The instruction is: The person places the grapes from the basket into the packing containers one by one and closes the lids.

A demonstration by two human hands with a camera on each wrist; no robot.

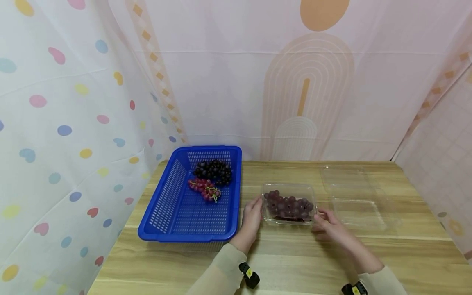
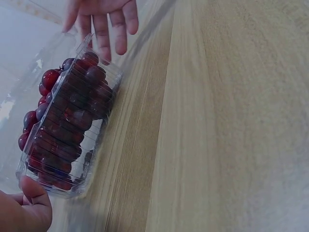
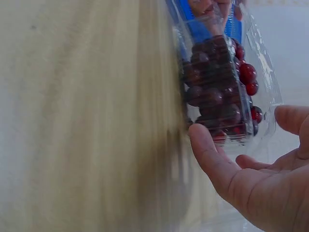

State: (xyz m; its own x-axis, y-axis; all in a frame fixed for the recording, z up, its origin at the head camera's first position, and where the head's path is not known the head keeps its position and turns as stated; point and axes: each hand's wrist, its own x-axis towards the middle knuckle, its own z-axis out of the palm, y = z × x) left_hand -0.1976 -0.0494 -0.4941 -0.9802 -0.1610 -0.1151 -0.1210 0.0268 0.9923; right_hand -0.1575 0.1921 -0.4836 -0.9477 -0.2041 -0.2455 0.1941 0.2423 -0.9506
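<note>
A clear plastic box (image 1: 289,185) stands on the wooden table, with a bunch of dark red grapes (image 1: 289,207) inside. My left hand (image 1: 251,219) holds the box at its left end; in the left wrist view its thumb (image 2: 36,191) lies against the box's corner, the other fingers partly hidden. At the right end is my right hand (image 1: 332,225), its fingers extended and spread in the left wrist view. One fingertip (image 3: 200,135) appears close against the box wall in the right wrist view; whether it touches is unclear.
To the left, a blue plastic basket (image 1: 237,192) holds a bunch of black grapes (image 1: 214,170) and a bunch of red grapes (image 1: 204,188). More clear plastic boxes (image 1: 359,205) lie on the right of the table (image 1: 287,262). A patterned curtain (image 1: 228,82) hangs behind.
</note>
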